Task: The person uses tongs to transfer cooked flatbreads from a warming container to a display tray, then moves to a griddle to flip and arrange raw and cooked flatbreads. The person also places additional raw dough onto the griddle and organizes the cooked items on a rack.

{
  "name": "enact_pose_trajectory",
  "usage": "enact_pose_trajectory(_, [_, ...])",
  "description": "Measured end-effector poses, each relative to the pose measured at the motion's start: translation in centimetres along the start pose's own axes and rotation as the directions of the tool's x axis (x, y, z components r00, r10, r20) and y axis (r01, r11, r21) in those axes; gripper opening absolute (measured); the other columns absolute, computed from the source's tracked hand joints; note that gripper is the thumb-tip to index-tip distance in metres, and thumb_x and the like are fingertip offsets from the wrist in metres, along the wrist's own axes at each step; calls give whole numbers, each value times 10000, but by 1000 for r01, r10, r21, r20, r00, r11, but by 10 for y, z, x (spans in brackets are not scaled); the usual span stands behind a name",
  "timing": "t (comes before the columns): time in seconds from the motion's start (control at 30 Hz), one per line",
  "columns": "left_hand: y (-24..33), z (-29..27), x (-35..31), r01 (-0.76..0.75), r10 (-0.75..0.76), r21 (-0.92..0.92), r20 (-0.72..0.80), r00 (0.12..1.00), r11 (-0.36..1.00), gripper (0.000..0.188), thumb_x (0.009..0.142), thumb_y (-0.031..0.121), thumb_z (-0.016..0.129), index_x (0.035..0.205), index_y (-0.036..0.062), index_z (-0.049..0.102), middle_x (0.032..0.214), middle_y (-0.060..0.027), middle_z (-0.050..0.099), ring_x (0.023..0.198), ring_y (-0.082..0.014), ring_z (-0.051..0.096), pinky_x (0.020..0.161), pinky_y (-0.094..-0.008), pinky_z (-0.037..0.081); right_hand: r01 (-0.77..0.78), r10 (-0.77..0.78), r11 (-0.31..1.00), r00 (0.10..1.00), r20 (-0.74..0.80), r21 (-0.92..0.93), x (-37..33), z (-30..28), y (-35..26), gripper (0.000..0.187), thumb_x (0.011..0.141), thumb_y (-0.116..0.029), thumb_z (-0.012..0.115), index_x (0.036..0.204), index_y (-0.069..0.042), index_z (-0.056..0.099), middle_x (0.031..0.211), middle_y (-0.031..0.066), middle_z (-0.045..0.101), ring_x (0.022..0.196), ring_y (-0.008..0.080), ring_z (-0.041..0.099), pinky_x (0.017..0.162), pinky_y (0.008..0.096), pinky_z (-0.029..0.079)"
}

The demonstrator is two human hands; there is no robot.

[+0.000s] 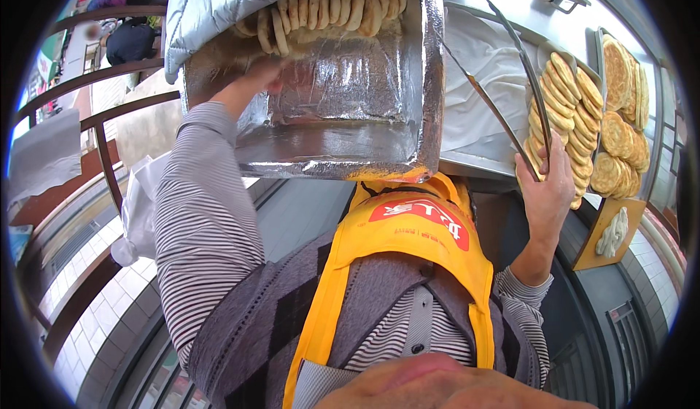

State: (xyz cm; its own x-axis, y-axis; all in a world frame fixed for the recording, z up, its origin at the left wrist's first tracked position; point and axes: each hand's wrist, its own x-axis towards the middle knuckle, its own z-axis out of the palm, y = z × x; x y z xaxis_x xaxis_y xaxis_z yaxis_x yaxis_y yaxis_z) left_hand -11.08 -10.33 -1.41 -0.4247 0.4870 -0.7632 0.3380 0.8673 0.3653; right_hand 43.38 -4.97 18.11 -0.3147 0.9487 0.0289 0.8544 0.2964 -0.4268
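Note:
My left hand (pixel 264 78) reaches into a foil-lined box (pixel 432 81), close below a row of flatbreads (pixel 321 6) standing on edge at its far side. That hand is blurred and its fingers are partly hidden, so whether it grips a bread I cannot make out. In my right hand (pixel 548 190) is a pair of long dark metal tongs (pixel 526 60), held near the bend with the two arms spread and the tips pointing away. Nothing sits between the tips. Just right of the tongs, oblong golden flatbreads (pixel 561 106) lie in overlapping rows.
A pale quilted cover (pixel 208 12) drapes over the box's far left. White cloth (pixel 481 70) lines the metal tray beside it. Round flatbreads (pixel 618 135) are stacked farther right, above a wooden board (pixel 587 245) with a white bundle. Dark railings (pixel 106 165) run along the left.

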Motion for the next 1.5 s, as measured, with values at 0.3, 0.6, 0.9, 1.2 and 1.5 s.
enact_pose_trajectory(0.3, [27,-14,65,-130,53,-544,-154,987,829,376,987,293,584,1234,16,522,970,-174,670,870,-279,697,794,-416,607,-41,42,997,999,19,-69,-19,-13,15,697,744,-132,825,1353,-6,509,946,128,619,849,300,616,755,398,507])
enact_pose_trajectory(0.6, [123,97,-11,-532,597,-318,618,511,785,433,986,289,608,1309,7,548,1196,-127,645,1050,-196,642,882,-345,546,-218,215,975,975,-63,-46,-57,-23,51,642,760,-161,830,1315,3,553,906,120,620,762,261,607,650,358,510])
enact_pose_trajectory(0.9, [165,74,-2,-626,486,303,426,763,718,257,969,174,574,1187,49,632,969,-55,644,817,-132,593,747,-267,484,-453,427,873,889,-168,-181,-131,-62,127,663,749,-202,825,1317,-18,537,859,79,578,616,214,543,579,344,486])
enact_pose_trajectory(1.2, [226,24,-292,-860,781,261,364,508,438,393,924,147,599,1266,-45,579,1126,-185,674,1046,-271,648,912,-371,495,-600,578,794,795,-186,-98,-173,-64,226,671,721,-293,839,1261,6,577,825,110,613,713,294,615,656,393,510])
enact_pose_trajectory(1.5, [218,342,-263,-535,669,-402,434,603,743,604,902,154,697,1409,-24,421,1288,-156,588,1147,-205,585,965,-337,470,-428,427,904,903,-41,-11,-148,-80,317,673,730,-266,836,1283,-4,557,833,109,605,714,294,615,646,398,509])
